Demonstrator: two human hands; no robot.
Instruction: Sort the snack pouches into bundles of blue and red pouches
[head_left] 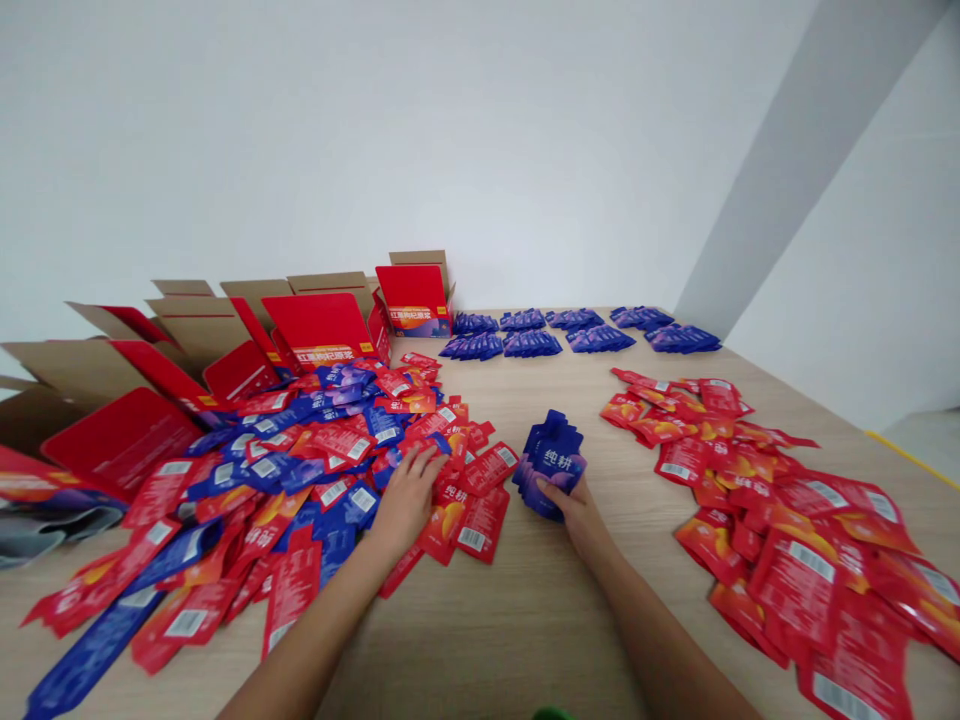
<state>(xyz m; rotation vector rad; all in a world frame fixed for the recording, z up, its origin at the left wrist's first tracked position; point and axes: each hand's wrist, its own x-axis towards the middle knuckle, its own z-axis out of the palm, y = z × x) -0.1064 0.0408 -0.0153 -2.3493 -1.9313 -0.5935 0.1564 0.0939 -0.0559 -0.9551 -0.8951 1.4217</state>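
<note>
My right hand (574, 508) is closed on a fanned stack of blue pouches (551, 455), held just over the table with the thumb on top. To its left, my left hand (409, 497) rests on the edge of a mixed pile of red pouches (491, 467) and blue pouches (362, 500). Its fingers are spread and slightly bent, their tips at a partly hidden blue pouch in the pile. What lies beneath the palm is hidden.
Open red cardboard boxes (322, 328) stand at the back left. Fanned stacks of blue pouches (532, 343) lie in two rows along the table's far edge. A heap of red pouches (795, 560) covers the right side. A wall (525, 150) rises behind the table (480, 640).
</note>
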